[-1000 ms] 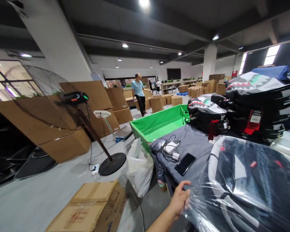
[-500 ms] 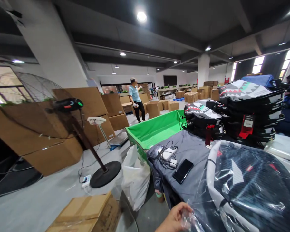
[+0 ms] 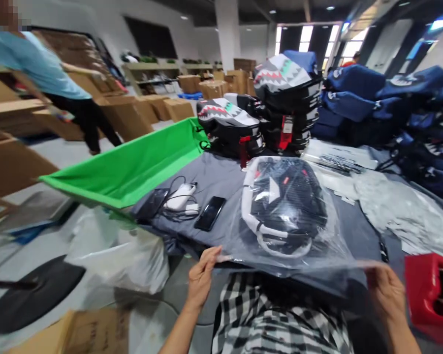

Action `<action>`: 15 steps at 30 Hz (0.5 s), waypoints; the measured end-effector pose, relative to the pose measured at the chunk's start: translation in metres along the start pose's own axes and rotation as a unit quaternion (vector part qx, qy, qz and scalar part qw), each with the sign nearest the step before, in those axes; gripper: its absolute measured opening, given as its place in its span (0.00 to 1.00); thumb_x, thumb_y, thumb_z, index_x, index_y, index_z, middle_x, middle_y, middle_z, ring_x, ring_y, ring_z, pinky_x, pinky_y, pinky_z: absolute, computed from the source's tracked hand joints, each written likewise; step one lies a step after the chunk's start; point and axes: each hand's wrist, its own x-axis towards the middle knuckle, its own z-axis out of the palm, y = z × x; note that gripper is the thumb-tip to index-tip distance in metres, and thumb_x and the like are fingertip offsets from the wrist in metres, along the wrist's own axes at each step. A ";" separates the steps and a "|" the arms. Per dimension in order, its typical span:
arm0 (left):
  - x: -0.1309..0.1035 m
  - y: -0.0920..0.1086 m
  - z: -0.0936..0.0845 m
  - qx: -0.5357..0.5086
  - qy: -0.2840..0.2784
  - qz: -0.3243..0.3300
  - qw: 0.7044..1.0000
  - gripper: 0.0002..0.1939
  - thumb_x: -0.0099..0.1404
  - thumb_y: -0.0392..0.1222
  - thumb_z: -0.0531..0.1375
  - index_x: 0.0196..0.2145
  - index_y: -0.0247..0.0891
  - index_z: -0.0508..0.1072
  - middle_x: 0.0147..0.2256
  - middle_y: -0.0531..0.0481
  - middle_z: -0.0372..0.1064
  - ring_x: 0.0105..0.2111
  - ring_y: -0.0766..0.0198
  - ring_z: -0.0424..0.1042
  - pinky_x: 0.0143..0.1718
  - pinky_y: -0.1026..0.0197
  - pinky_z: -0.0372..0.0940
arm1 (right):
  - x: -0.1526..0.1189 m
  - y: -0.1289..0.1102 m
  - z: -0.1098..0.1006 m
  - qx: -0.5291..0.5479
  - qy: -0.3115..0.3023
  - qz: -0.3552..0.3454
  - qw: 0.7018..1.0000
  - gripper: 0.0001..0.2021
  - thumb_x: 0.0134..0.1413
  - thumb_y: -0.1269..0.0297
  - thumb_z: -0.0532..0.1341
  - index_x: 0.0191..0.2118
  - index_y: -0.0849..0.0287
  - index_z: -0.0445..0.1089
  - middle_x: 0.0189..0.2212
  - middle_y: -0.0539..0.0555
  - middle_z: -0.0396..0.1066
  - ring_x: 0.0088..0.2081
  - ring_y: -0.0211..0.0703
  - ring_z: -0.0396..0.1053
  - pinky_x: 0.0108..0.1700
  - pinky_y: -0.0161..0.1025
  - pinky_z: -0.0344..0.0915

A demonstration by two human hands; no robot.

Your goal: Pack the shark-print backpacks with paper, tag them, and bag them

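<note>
A black backpack (image 3: 288, 196) with white trim lies inside a clear plastic bag (image 3: 335, 241) on the grey cloth-covered table (image 3: 221, 172). At the near edge of the table, my left hand (image 3: 203, 270) pinches one corner of the bag's open end. My right hand (image 3: 386, 287), somewhat blurred, grips the opposite corner, and the film is stretched between the two. To the left of the bag lie a black phone (image 3: 210, 213) and a white charger device (image 3: 180, 196) with tangled cables.
Stacked shark-print backpacks (image 3: 284, 103) and blue bags (image 3: 354, 93) stand at the back. Flat plastic bags (image 3: 402, 201) and a red tape dispenser (image 3: 426, 295) are on the right. A green-lined bin (image 3: 140, 167) adjoins the table; a person in light blue (image 3: 40, 64) is behind it.
The view has swung right and down. Both hands now show, holding the plastic bag's edge taut, where only the left hand showed before. The person in light blue now appears nearer.
</note>
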 end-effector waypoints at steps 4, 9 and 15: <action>0.004 -0.002 0.014 -0.027 0.076 -0.073 0.994 0.26 0.59 0.66 0.61 0.30 0.37 0.79 0.22 0.51 0.73 0.25 0.61 0.71 0.32 0.62 0.68 | 0.008 -0.009 0.025 0.032 0.035 0.046 0.998 0.34 0.44 0.28 0.60 0.36 0.60 0.73 0.17 0.47 0.63 0.20 0.41 0.63 0.24 0.37 0.62; 0.028 -0.008 0.029 -0.025 0.112 -0.077 0.990 0.24 0.61 0.64 0.58 0.29 0.37 0.75 0.16 0.56 0.63 0.20 0.63 0.66 0.27 0.62 0.62 | 0.007 -0.016 0.039 0.053 0.022 0.056 0.997 0.34 0.47 0.29 0.58 0.37 0.61 0.71 0.14 0.43 0.57 0.15 0.37 0.55 0.19 0.36 0.52; 0.030 0.032 0.041 0.237 0.059 0.177 0.953 0.23 0.69 0.59 0.53 0.48 0.39 0.74 0.45 0.43 0.77 0.46 0.51 0.72 0.56 0.48 0.55 | 0.001 -0.023 0.032 0.014 0.019 0.035 0.999 0.34 0.50 0.28 0.54 0.37 0.60 0.70 0.14 0.44 0.57 0.16 0.38 0.56 0.20 0.36 0.53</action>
